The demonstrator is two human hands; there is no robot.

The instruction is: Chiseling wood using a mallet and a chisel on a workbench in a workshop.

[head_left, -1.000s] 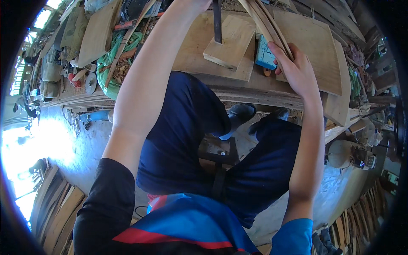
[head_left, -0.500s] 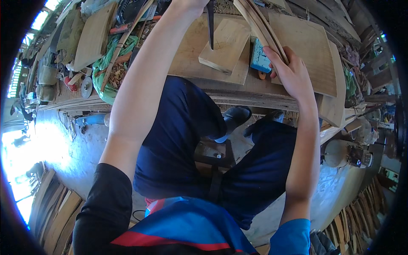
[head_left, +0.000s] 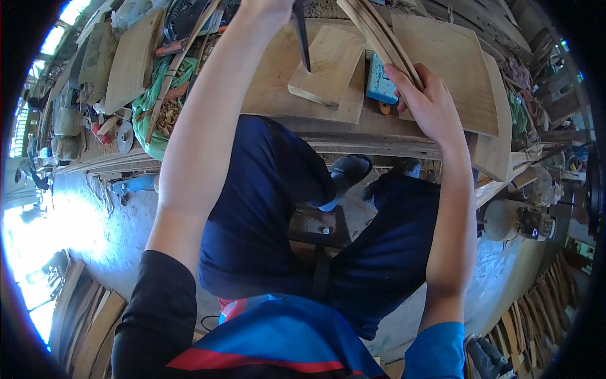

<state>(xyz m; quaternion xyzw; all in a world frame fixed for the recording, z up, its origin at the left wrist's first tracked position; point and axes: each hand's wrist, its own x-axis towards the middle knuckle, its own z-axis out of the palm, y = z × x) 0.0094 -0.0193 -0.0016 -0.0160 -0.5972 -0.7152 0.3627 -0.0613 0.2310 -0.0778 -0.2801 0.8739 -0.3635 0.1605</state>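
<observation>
The right hand (head_left: 429,101), upper right of centre, has thumb and fingers closed around the lower end of a long wooden strip (head_left: 377,39), which runs diagonally to the frame's top edge. The left hand (head_left: 267,6) is cut off at the top edge, so I cannot determine its grip; beside it, a dark bar (head_left: 303,41) extends down over a pale wooden block (head_left: 331,63). A blue box-shaped object (head_left: 380,81) lies just left of the right hand.
</observation>
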